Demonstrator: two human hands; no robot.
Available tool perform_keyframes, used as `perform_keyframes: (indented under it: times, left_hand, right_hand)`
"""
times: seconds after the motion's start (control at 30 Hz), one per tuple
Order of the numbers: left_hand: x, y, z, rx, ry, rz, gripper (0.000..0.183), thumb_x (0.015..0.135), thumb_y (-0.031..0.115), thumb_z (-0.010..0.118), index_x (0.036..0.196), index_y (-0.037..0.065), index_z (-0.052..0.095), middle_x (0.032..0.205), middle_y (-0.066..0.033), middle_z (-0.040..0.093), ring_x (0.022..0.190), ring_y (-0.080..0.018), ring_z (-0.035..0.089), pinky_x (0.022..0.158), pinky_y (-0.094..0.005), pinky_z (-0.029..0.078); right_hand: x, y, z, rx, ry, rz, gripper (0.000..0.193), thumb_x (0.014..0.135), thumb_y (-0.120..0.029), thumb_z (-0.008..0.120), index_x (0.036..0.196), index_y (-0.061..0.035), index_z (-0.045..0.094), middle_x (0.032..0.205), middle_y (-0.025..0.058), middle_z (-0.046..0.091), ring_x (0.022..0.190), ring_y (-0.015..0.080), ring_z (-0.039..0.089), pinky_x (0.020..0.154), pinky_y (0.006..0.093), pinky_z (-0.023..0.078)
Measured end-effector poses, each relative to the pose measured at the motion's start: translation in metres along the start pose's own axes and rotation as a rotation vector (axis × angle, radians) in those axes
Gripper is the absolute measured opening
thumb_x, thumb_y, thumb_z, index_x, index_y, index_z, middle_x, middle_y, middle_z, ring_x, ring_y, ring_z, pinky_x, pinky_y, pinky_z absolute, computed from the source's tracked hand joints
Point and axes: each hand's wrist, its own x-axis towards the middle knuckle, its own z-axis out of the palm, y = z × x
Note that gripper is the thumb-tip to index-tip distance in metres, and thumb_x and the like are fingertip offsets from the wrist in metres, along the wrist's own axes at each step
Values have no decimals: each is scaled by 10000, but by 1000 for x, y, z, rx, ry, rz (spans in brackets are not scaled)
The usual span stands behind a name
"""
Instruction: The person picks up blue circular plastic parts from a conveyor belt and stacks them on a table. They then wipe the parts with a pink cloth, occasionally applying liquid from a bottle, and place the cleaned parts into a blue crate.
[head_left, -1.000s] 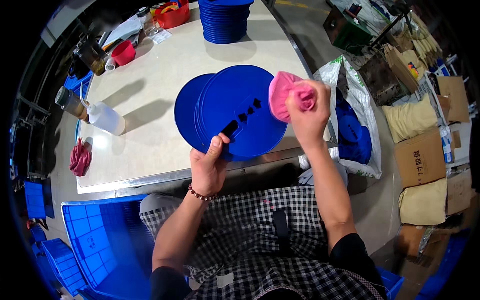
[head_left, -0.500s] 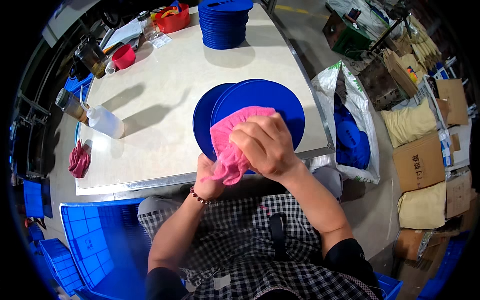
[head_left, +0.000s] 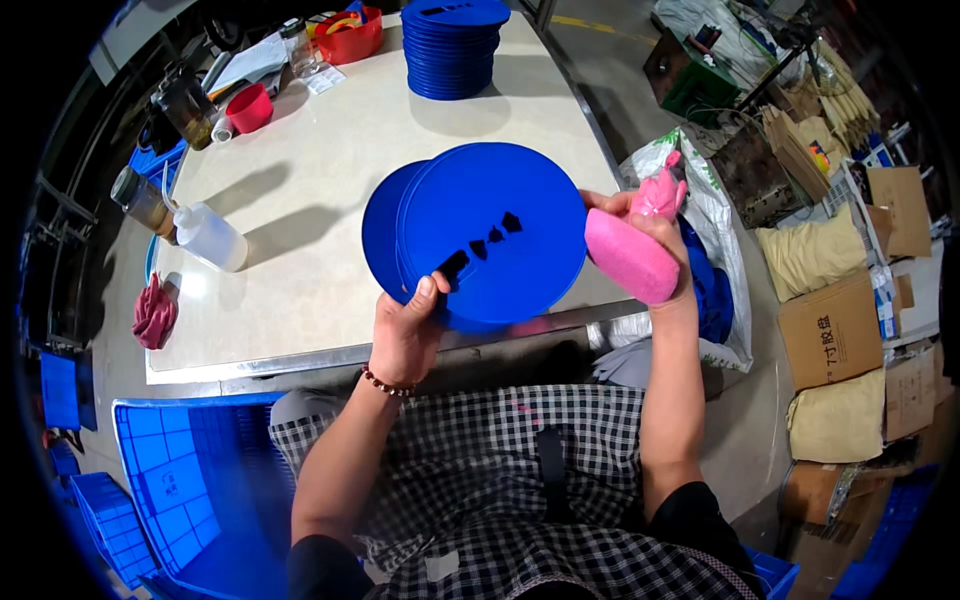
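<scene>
A round blue disc [head_left: 470,190] with several black marks is tilted up in front of me, above the table's near edge. My left hand [head_left: 400,338] grips its lower left rim, thumb on the top face. My right hand [head_left: 668,236] is closed round a bunched pink cloth [head_left: 630,258], wrapped into a smooth pad with a knotted tail. Its fingertips reach the disc's right rim; whether they grip it is hard to tell. Another blue disc [head_left: 380,215] shows behind the first at the left, mostly covered.
On the pale table [head_left: 330,130] stand a tall stack of blue discs [head_left: 450,60], a squeeze bottle [head_left: 210,237], a red cup [head_left: 249,108] and a red basket [head_left: 348,38]. A dark pink rag [head_left: 155,312] lies at the left edge. A white sack [head_left: 735,300] holds blue pieces; a blue crate [head_left: 180,480] stands lower left.
My right hand with the pink cloth has moved off the disc's face to its right rim, uncovering the black marks. The front disc has shifted left; my left thumb now lies on it.
</scene>
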Motion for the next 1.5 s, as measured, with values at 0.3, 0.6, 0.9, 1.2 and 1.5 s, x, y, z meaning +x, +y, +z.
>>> perform_keyframes:
  times: [0.3, 0.6, 0.9, 1.2, 1.5]
  left_hand:
    - [2, 4, -2, 27, 16, 6, 242, 1020, 330, 607, 990, 90, 610, 1069, -49, 618, 1023, -202, 622, 896, -418, 542]
    - [3, -2, -7, 57, 11, 39, 236, 1032, 307, 586, 998, 75, 617, 1080, -69, 640, 1020, -206, 646, 895, -406, 565]
    - [1, -1, -8, 29, 11, 5, 250, 1009, 293, 631, 1013, 46, 671, 1081, -44, 640, 1036, -175, 608, 931, -376, 515]
    - [5, -4, -7, 60, 47, -12, 255, 995, 290, 657, 1034, 39, 672, 1048, -47, 668, 990, -161, 633, 915, -364, 525]
    - [11, -28, -36, -17, 302, 178, 255, 963, 298, 697, 1000, 47, 668, 908, 1, 669, 762, -103, 646, 635, -265, 526]
  right_hand:
    - [-7, -7, 33, 23, -48, -48, 360, 851, -221, 646, 1104, 35, 638, 1328, 334, 571, 1175, 377, 617, 1022, 442, 494]
    - [-8, -3, 27, -14, -55, -49, 401, 863, -254, 663, 1156, 16, 617, 1335, 342, 544, 1154, 371, 607, 1010, 452, 484]
    - [-9, -2, 27, -6, -39, -73, 393, 788, -192, 664, 1109, 34, 635, 1305, 335, 581, 1121, 362, 644, 1008, 455, 508]
    - [-20, -6, 23, -42, -183, -54, 468, 716, -250, 700, 1082, 38, 654, 1308, 257, 578, 1162, 316, 605, 1000, 380, 476]
    - [-25, -10, 109, -470, -933, -124, 396, 683, -203, 784, 1006, 14, 712, 1235, 267, 663, 1148, 383, 658, 986, 447, 513]
